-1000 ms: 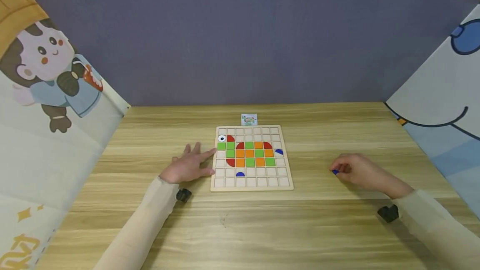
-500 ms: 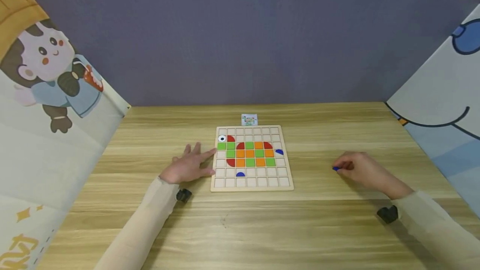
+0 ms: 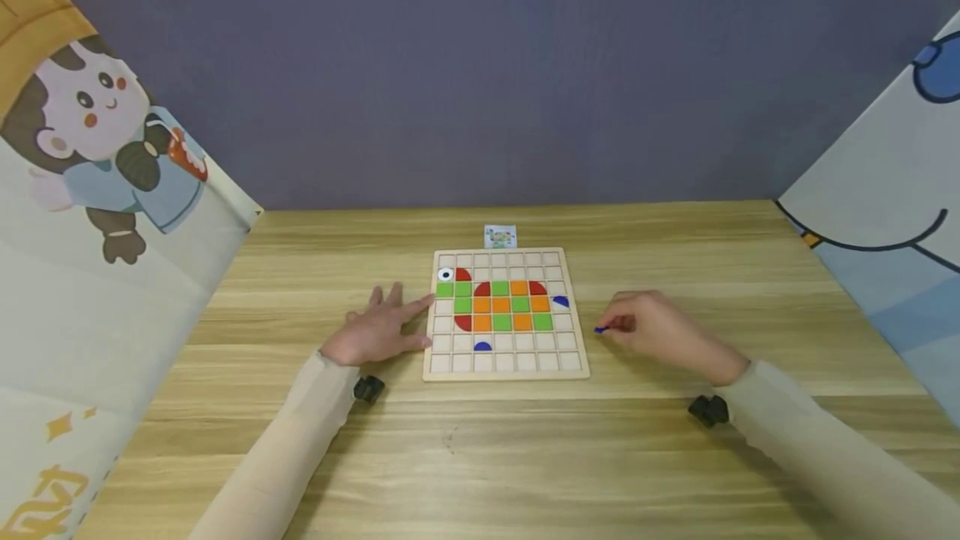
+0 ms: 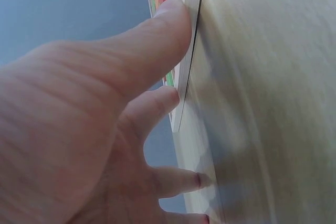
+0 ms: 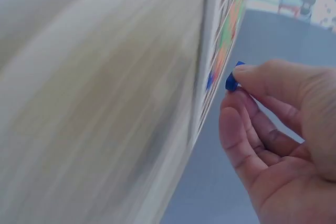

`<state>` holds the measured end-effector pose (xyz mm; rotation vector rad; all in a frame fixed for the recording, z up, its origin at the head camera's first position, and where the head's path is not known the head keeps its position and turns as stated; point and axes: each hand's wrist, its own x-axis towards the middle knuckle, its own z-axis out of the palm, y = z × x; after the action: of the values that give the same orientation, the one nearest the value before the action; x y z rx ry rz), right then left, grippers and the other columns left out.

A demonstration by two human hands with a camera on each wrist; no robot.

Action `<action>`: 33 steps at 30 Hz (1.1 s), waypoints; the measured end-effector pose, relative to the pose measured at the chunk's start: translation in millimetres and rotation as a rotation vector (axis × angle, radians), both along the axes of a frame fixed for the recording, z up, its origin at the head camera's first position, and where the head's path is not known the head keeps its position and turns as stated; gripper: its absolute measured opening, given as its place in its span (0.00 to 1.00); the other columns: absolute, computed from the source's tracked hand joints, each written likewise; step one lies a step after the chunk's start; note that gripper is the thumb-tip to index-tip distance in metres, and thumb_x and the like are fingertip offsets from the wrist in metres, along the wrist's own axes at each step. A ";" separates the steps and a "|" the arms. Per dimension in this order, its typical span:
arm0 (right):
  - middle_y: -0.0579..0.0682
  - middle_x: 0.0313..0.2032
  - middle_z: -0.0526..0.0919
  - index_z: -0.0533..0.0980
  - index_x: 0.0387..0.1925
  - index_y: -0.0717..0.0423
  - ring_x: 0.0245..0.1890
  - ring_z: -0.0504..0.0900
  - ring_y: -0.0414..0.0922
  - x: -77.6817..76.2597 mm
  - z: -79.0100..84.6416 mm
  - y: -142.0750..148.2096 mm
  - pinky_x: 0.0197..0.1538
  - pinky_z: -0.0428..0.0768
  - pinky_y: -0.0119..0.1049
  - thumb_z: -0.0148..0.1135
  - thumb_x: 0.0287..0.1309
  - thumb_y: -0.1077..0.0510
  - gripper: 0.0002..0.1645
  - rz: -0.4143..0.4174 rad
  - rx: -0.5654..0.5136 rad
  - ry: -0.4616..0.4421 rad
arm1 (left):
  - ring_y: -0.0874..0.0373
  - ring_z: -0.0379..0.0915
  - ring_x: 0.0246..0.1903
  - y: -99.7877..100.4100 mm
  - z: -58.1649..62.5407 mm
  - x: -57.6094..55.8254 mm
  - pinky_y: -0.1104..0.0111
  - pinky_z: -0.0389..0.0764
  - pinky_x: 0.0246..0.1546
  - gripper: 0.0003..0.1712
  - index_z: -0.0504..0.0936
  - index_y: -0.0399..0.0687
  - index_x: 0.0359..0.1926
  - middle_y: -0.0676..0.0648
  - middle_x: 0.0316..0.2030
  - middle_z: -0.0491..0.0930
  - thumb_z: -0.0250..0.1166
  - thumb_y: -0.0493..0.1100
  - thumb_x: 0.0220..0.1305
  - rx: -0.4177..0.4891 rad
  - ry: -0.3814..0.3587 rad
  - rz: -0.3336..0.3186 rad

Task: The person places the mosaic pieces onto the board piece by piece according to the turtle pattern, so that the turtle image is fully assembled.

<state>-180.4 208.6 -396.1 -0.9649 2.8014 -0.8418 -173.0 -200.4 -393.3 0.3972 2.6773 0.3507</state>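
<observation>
A square wooden grid board (image 3: 506,363) lies on the table, with green, orange and red tiles set in its cells and a white eye tile (image 3: 446,274) near its top left. Two blue half-round tiles sit on it, one low down (image 3: 482,347) and one by the right side (image 3: 560,302). My left hand (image 3: 380,330) is spread flat, its thumb and index finger touching the board's left edge. Just right of the board, my right hand (image 3: 651,330) pinches a small blue tile (image 5: 234,77) between thumb and fingertips. Its full outline is partly covered by the fingers.
A small picture card (image 3: 500,237) with a coloured pattern lies behind the board's top edge. The wooden table (image 3: 480,457) meets a dark blue wall (image 3: 510,73) at the back. Printed panels flank it on the left and right.
My right hand has moved left with the blue tile, from well out on the table to close beside the board. The left hand keeps its place at the board's edge.
</observation>
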 end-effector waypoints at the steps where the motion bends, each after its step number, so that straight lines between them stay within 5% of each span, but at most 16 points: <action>1: 0.38 0.29 0.79 0.84 0.32 0.53 0.26 0.75 0.34 -1.1 1.3 -9.2 0.29 0.78 0.29 0.71 0.47 0.67 0.09 0.019 -0.004 -0.013 | 0.28 0.30 0.66 -0.2 -0.2 0.0 0.25 0.47 0.48 0.43 0.50 0.68 0.73 0.33 0.71 0.34 0.55 0.67 0.61 -0.004 0.001 0.000; 12: 0.39 0.27 0.77 0.85 0.30 0.53 0.27 0.73 0.34 -10.9 -0.6 -69.6 0.30 0.77 0.28 0.69 0.52 0.64 0.04 0.208 0.033 -0.091 | 0.28 0.29 0.67 -0.4 -0.3 -1.5 0.25 0.46 0.48 0.44 0.50 0.68 0.73 0.33 0.71 0.33 0.56 0.67 0.60 -0.002 -0.001 0.003; 25: 0.36 0.32 0.79 0.85 0.34 0.49 0.33 0.74 0.35 -14.2 -3.5 -71.5 0.38 0.77 0.31 0.67 0.54 0.62 0.06 0.219 0.105 -0.135 | 0.29 0.29 0.67 -0.8 2.6 -1.0 0.25 0.47 0.49 0.44 0.49 0.69 0.73 0.34 0.72 0.33 0.55 0.67 0.61 -0.027 -0.007 0.004; 33: 0.36 0.31 0.77 0.84 0.33 0.51 0.27 0.71 0.35 -11.2 4.7 -66.6 0.31 0.75 0.30 0.68 0.54 0.61 0.04 0.213 0.033 -0.026 | 0.28 0.30 0.66 -1.1 0.6 -0.2 0.25 0.47 0.48 0.44 0.49 0.68 0.73 0.34 0.71 0.33 0.54 0.68 0.61 -0.012 0.001 -0.010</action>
<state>-191.5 142.0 -391.4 -1.2111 2.6213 -0.7717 -173.1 -201.5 -392.7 0.4073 2.6757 0.3311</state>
